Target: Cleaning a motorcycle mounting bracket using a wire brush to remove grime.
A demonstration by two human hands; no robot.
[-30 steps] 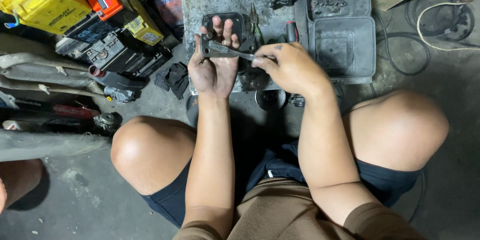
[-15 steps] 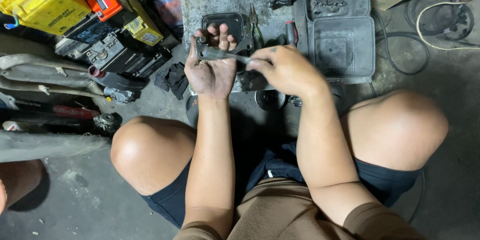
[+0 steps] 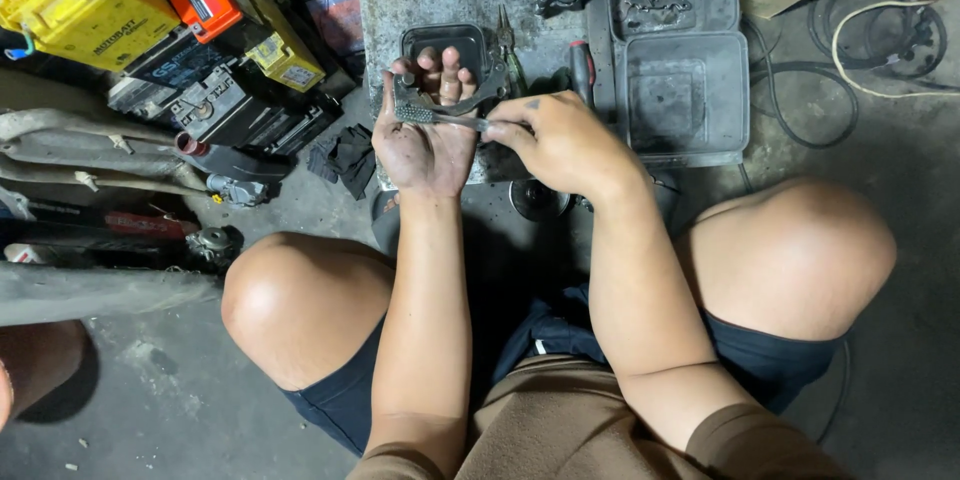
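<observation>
Left hand (image 3: 425, 135): palm up at upper centre of the frame, fingers curled around a grimy metal lever (image 3: 440, 110).
Right hand (image 3: 560, 145): fingers pinched on the lever's right end.
Lever: lies across the left palm, above the grey slab (image 3: 400, 15).
Nearby: open grey case (image 3: 685, 90) at right, yellow battery (image 3: 75, 0) upper left.

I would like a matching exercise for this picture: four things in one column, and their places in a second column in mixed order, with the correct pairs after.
Things:
1. metal part
2. yellow battery
3. grey plastic case
4. black rag

Places:
A. open on the floor, beyond the right hand
B. far left corner of the picture
C. held in the left hand
D. on the floor just left of the left hand

Pairs: 1-C, 2-B, 3-A, 4-D
</observation>
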